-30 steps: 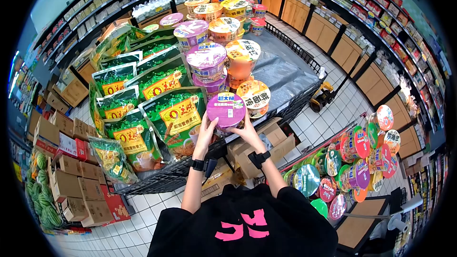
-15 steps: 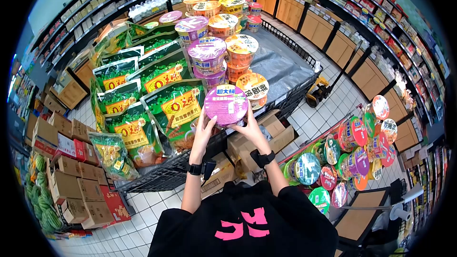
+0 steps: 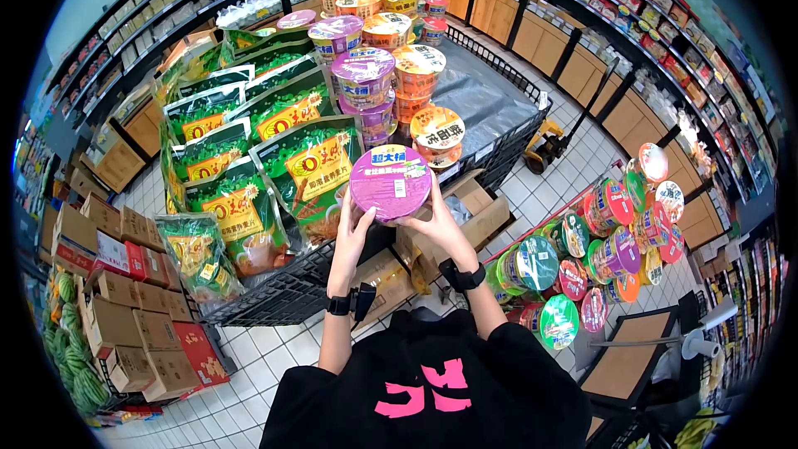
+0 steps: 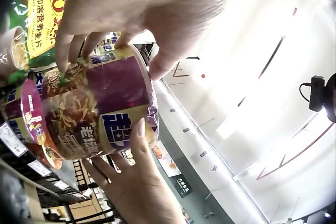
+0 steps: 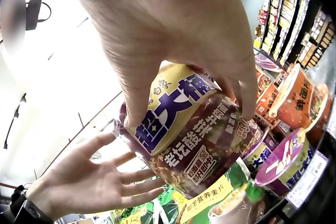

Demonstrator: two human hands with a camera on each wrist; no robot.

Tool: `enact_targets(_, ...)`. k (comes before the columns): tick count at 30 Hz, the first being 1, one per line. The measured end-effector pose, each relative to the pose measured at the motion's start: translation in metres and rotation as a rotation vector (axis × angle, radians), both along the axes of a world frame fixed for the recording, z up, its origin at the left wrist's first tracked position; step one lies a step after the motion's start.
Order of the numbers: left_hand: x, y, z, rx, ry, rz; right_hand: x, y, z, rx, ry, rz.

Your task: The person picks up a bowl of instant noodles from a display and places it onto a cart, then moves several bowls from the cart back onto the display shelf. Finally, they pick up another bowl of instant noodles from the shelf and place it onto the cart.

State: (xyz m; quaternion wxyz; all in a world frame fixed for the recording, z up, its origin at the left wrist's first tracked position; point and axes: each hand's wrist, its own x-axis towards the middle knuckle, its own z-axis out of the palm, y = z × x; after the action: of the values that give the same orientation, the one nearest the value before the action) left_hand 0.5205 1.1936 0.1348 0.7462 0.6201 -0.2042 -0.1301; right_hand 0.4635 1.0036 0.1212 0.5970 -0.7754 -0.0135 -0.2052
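Observation:
A purple-lidded instant noodle tub [image 3: 391,185] is held up in front of the display, between both hands. My left hand [image 3: 351,237] grips its left side, thumb by the lid rim. On the opposite side my right hand [image 3: 442,233] holds it, with the thumb near the rim too. In the left wrist view the tub's printed side [image 4: 105,103] shows noodles and large lettering; the left fingers reach round it. Behind it stand stacked purple tubs [image 3: 363,79] and orange tubs [image 3: 419,71]. A low orange tub stack [image 3: 437,128] is just right of the held tub.
Green cereal bags [image 3: 307,168] stand in rows to the left on the black crate display [image 3: 291,287]. Grey sheeting [image 3: 482,83] covers its right part. Open cardboard boxes [image 3: 465,220] lie below. More noodle tubs [image 3: 532,262] fill a rack at right, near a yellow pallet jack [image 3: 544,145].
The held noodle tub has come up nearer the head camera and looks larger, clear of the orange stack beside it. Both hands keep their hold while the head view shifts slightly.

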Motion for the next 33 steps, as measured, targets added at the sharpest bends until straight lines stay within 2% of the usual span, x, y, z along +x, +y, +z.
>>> enact_targets(5, -0.025, 0.02, -0.004, 0.008, 0.015, -0.007, -0.025, 0.02, -0.005, -0.053, 0.033, -0.025)
enact_targets(13, -0.068, 0.06, -0.014, -0.04, 0.057, -0.037, -0.077, 0.065, 0.001, 0.056, 0.078, -0.005)
enact_targets(17, -0.093, 0.079, -0.014, -0.016, 0.103, -0.038, -0.102, 0.08, -0.005, 0.011, 0.13, 0.011)
enact_targets(18, -0.098, 0.083, -0.015, -0.008, 0.117, -0.041, -0.108, 0.083, -0.007, -0.065, 0.118, -0.028)
enact_targets(27, -0.128, 0.081, -0.027, 0.023, 0.078, -0.168, -0.166, 0.09, 0.003, 0.033, 0.119, -0.059)
enact_targets(33, -0.147, 0.083, -0.025, 0.031, 0.127, -0.224, -0.194, 0.083, 0.006, -0.057, 0.173, -0.045)
